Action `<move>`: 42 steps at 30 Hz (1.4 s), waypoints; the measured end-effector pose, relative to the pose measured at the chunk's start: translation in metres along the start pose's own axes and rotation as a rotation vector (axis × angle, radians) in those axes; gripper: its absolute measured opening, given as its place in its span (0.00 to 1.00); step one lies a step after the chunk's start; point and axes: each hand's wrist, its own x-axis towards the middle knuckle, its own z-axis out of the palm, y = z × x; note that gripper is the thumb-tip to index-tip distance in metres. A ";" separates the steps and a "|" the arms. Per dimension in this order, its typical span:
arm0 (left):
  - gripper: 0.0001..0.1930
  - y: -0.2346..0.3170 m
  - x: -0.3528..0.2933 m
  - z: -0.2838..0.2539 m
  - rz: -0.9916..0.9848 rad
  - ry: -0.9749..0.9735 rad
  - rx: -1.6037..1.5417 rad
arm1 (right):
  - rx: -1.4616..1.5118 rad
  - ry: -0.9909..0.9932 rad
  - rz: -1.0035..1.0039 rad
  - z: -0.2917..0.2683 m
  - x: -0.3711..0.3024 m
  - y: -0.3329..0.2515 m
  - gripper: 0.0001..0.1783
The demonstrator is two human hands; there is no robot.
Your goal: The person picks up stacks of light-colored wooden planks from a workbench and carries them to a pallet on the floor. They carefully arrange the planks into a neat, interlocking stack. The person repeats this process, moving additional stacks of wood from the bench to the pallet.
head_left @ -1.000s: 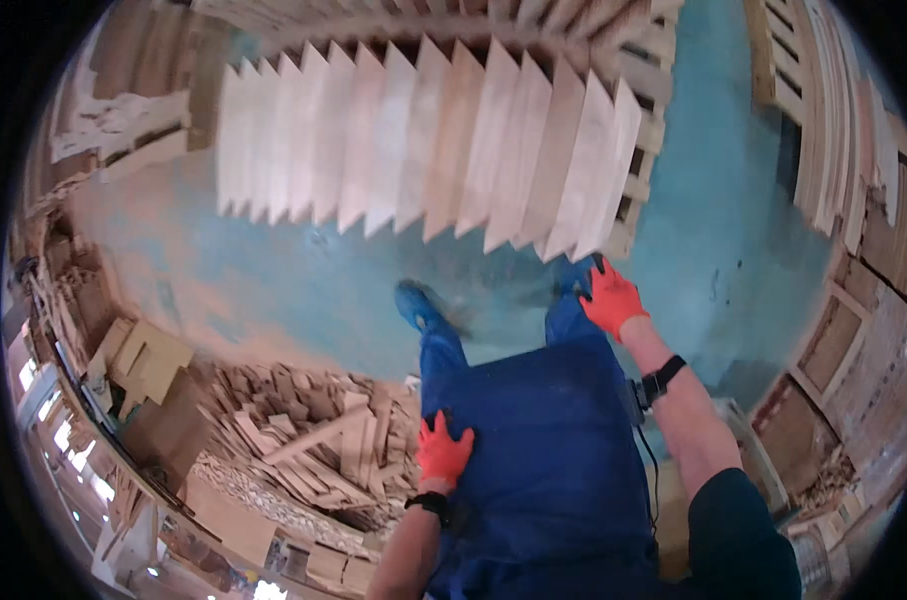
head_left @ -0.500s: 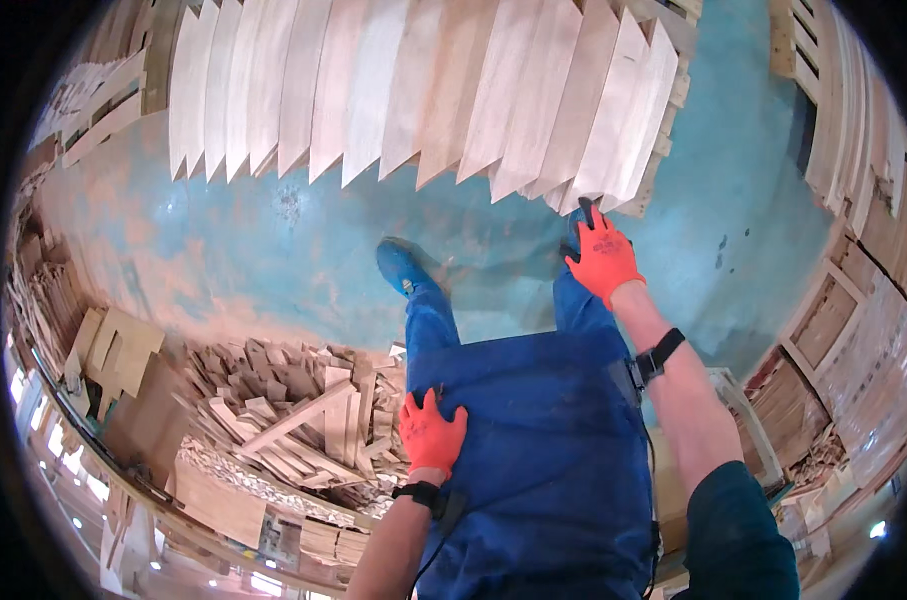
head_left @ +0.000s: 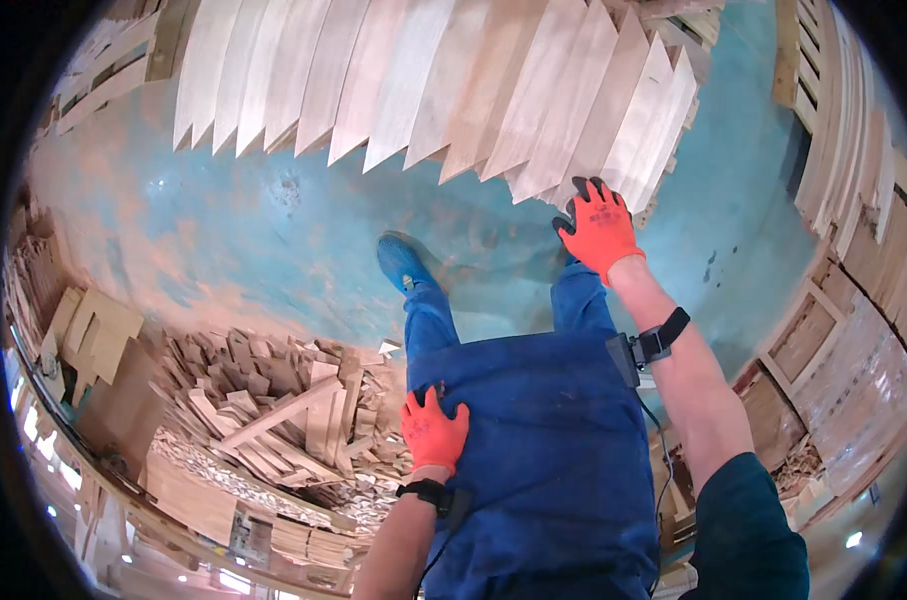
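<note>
A row of pale wooden boards (head_left: 423, 85) with slanted, pointed ends lies across the far side, overlapping side by side. My right hand (head_left: 603, 235), in an orange glove with dark fingertips, is at the near ends of the rightmost boards (head_left: 638, 130). Its fingers are spread and stretched forward; the fingertips seem to touch the board ends, though a small gap cannot be ruled out. In a matching glove, my left hand (head_left: 435, 432) rests with fingers apart against the left side of my blue apron (head_left: 543, 430), holding nothing.
Wood offcuts (head_left: 263, 395) lie heaped at the left, beside cardboard-coloured panels (head_left: 98, 335). Long boards (head_left: 838, 130) are stacked at the far right, with plastic-wrapped wood (head_left: 853, 370) nearer. My blue-covered shoe (head_left: 401, 262) stands on the worn blue-green floor (head_left: 303, 240).
My right hand's fingers have spread and moved slightly forward at the board ends. The boards have shifted a little rightward in view. My left hand stays on the apron.
</note>
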 end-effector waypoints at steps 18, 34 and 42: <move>0.32 -0.013 0.008 -0.010 -0.025 -0.014 -0.091 | -0.147 0.109 -0.156 -0.010 0.046 -0.077 0.25; 0.29 -0.017 0.016 -0.019 -0.039 -0.036 -0.158 | -0.169 0.113 -0.254 -0.026 0.060 -0.121 0.25; 0.30 -0.018 0.017 -0.023 -0.043 -0.025 -0.152 | -0.195 0.157 -0.330 -0.036 0.085 -0.152 0.25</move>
